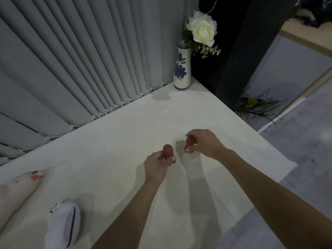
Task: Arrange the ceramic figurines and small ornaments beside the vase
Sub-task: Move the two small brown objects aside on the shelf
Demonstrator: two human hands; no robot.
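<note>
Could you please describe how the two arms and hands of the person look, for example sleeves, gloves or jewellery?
Both forearms are bare: no sleeves, gloves, watch or bracelets are visible. The left hand and the right hand are bare too, with short, pale fingernails. The picture is too blurred to tell whether there is a ring.

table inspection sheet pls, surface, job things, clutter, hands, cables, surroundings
surface: table under a white cloth
job's things: vase with a white rose at the far corner; two brown ornaments, one in the left hand, one in the right hand
clutter: two pale figures lying at the near left, one white, one pinkish
hands: both shut on ornaments
cables: nothing seen
surroundings: grey blinds behind; dark pillar
</note>
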